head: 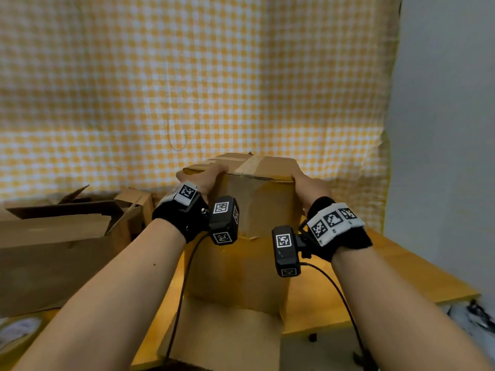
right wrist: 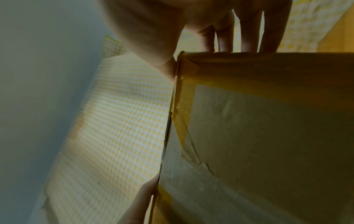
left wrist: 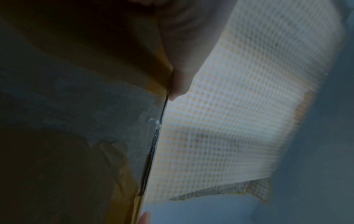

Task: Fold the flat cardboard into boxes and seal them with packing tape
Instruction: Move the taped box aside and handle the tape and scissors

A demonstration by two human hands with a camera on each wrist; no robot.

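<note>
A brown cardboard box stands upright on the wooden table, with a strip of packing tape across its top. My left hand grips the top left corner and my right hand grips the top right corner. In the right wrist view the fingers reach over the top edge of the box while the thumb presses its side. The left wrist view shows my thumb against the box's edge. A loose flap hangs open at the bottom, toward me.
A larger open cardboard box lies at the left of the table. A yellow checked cloth hangs behind, with a grey wall to the right. The table's edge runs close on the right. A blurred round object sits bottom left.
</note>
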